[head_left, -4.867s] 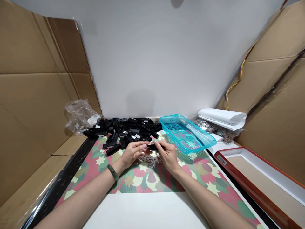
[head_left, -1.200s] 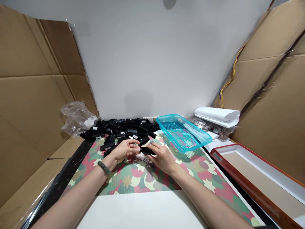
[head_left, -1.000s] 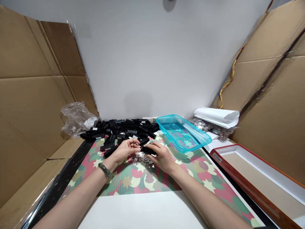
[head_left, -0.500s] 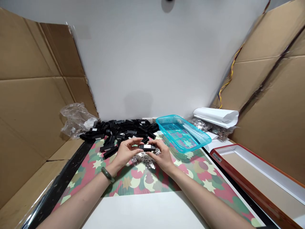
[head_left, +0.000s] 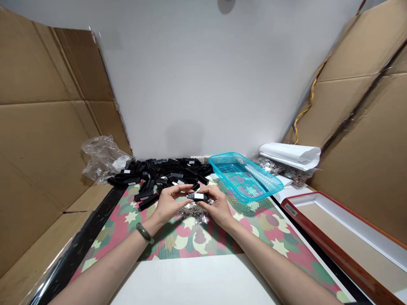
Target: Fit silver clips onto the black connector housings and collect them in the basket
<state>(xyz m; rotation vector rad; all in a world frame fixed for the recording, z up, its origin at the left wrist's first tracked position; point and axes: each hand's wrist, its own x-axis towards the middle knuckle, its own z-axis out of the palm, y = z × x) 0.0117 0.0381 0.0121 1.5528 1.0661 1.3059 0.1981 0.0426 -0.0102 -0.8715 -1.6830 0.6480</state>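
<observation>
A small black plastic block with a white label point(head_left: 199, 196) is held level between my two hands, just above the table. My left hand point(head_left: 171, 201) pinches its left end between thumb and fingers. At the right end, my right hand point(head_left: 216, 207) grips it the same way. Below lies a little heap of small shiny metal pieces point(head_left: 199, 217), partly hidden by my hands. Behind my hands spreads a pile of similar black blocks point(head_left: 159, 171), some bearing white labels.
A turquoise plastic basket point(head_left: 267, 195) stands right of the pile. Farther right are rolled white paper point(head_left: 289, 154) and a red-rimmed tray point(head_left: 337, 224). A clear plastic bag point(head_left: 98, 156) leans at left. Cardboard walls point(head_left: 47, 140) flank the patterned table cover point(head_left: 197, 245).
Both hands keep hold of the black block, which looks nearly unmoved. The whole view has shifted very slightly.
</observation>
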